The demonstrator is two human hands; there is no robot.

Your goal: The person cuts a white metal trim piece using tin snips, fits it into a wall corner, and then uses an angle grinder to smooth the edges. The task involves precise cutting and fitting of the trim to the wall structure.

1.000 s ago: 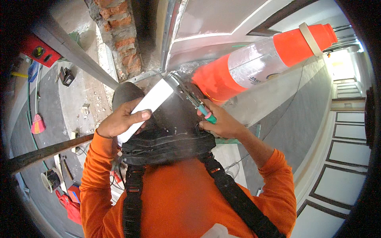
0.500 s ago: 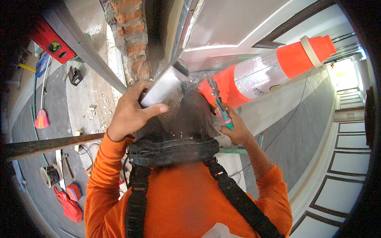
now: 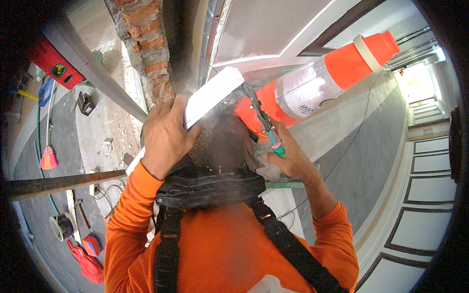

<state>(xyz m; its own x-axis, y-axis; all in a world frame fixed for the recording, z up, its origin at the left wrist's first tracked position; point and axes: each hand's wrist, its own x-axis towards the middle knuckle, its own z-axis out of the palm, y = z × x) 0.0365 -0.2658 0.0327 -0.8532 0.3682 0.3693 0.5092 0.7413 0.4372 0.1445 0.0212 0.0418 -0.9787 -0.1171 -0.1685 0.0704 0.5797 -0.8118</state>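
My left hand [image 3: 165, 131] is closed around a long pale metal strip [image 3: 213, 96], bent like a channel. Its broad white face is turned up, and its other end shows below my left wrist. My right hand [image 3: 292, 157] grips tin snips [image 3: 263, 117] with teal-and-pink handles and dark jaws. The tips of the jaws are at the strip's far right corner; whether they bite into the metal I cannot tell. Just beyond the snips is an orange traffic cone [image 3: 344, 68] with a silver band.
A broken brick edge [image 3: 151, 46] rises ahead, beside a long metal bar [image 3: 97, 63] and a red spirit level [image 3: 56, 63]. Rubble, a pink broom [image 3: 49, 158], a hammer [image 3: 82, 214], a bucket [image 3: 62, 226] and a red bag [image 3: 88, 263] lie leftward. A cable crosses the floor at right.
The strip has turned in my left hand, showing its broad white face and reaching further up and right. The snips have come up to its end. The view has shifted slightly.
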